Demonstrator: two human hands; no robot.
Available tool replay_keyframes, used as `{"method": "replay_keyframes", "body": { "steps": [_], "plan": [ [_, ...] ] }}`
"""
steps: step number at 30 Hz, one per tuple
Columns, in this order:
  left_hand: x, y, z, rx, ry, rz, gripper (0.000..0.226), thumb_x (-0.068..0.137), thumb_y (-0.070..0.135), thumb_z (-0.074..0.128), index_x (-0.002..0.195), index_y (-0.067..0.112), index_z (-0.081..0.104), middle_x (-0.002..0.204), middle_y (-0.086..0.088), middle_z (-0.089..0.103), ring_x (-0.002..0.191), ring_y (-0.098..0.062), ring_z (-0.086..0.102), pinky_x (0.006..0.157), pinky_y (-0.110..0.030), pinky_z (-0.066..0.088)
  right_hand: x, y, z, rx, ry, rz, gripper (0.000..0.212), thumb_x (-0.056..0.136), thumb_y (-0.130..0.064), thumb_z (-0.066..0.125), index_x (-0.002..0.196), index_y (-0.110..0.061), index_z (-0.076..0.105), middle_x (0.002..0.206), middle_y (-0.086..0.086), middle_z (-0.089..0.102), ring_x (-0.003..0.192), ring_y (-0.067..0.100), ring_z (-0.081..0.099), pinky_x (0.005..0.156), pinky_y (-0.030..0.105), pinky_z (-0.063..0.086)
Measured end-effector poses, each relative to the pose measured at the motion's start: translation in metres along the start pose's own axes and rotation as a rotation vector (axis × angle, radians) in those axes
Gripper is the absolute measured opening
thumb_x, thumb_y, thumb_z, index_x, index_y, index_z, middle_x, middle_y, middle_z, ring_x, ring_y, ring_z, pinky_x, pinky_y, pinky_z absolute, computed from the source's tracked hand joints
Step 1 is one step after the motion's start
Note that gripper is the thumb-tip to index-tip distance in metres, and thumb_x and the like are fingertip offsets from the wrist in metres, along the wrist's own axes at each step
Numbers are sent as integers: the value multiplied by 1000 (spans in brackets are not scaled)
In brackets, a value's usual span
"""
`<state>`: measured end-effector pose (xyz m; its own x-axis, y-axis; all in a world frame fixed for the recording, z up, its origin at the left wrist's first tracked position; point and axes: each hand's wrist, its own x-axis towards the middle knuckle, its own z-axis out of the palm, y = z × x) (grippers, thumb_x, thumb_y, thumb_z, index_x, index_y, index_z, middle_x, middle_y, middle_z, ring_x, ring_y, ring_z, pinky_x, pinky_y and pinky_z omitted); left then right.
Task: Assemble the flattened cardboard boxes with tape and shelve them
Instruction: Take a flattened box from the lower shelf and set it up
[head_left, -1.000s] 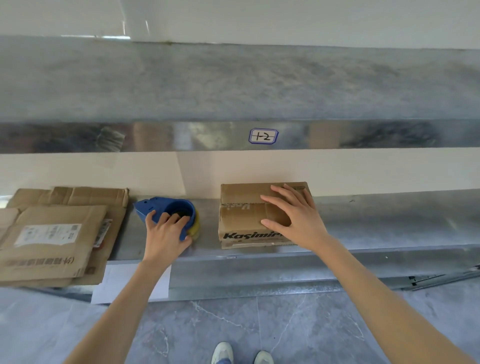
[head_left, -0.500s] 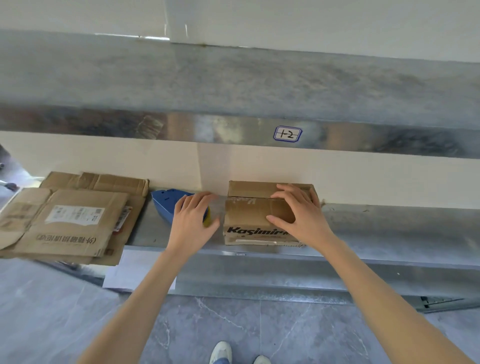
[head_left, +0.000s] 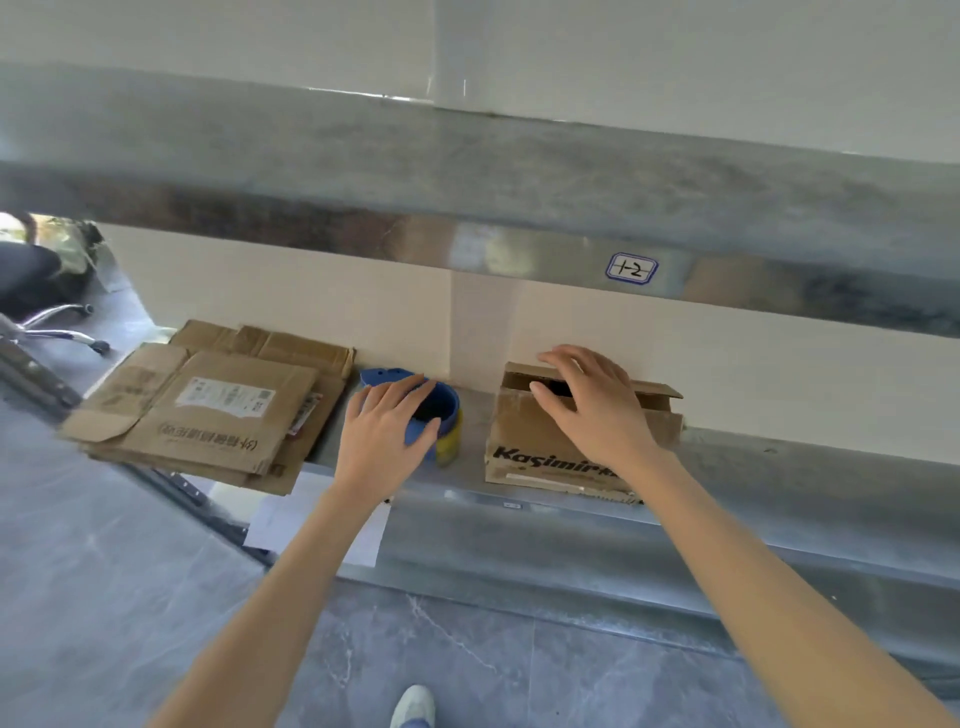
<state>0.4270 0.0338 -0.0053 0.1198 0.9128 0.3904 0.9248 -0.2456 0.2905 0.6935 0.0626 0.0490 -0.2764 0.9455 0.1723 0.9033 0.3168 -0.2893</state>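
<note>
Galvanised metal shelf (head_left: 779, 478) runs along a cream wall, above a grey tiled floor (head_left: 104, 571). Under the right hand's (head_left: 597, 410) spread, loosely straight fingers sits the cardboard box (head_left: 530, 447), long axis along the shelf, print facing outward, top flap ajar. The left hand (head_left: 382, 431) grips the blue tape dispenser (head_left: 451, 415). Flattened cardboard (head_left: 208, 410) lies left of its fingers.

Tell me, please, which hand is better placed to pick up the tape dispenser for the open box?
Left: the left hand holds the blue tape dispenser, while the right hand presses the flaps of the open box.
</note>
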Motion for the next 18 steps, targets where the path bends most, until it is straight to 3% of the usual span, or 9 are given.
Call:
{"method": "replay_keyframes", "body": {
  "steps": [6,13,15,18],
  "plan": [
    [-10,-64,-22,87,-45,-47,58,92,51,38,137,20,57,138,0,59,121,-25,56,105,-43,38,41,-85,33,75,-67,-101,47,102,-43,43,144,-23,42,147,-2,42,131,20,42,101,39,42],
    [-18,-124,-24,170,-127,3,60,89,48,52,142,18,52,140,-3,56,122,-27,54,109,-46,36,68,-132,108,150,-303,7,53,102,-39,45,151,-24,30,145,5,46,129,28,45,100,41,43],
    [-16,-135,-20,180,-159,4,62,89,47,55,142,17,52,141,-3,55,124,-27,53,111,-46,34,70,-134,126,99,-355,28,58,102,-41,46,153,-26,23,130,7,56,116,29,54,89,42,49],
    [-13,-148,-15,173,-175,25,63,87,45,63,142,16,51,142,-3,54,124,-27,53,112,-45,34,71,-135,146,13,-408,60,70,100,-39,50,155,-31,7,90,5,63,74,24,62,61,37,51]
  ]
}}
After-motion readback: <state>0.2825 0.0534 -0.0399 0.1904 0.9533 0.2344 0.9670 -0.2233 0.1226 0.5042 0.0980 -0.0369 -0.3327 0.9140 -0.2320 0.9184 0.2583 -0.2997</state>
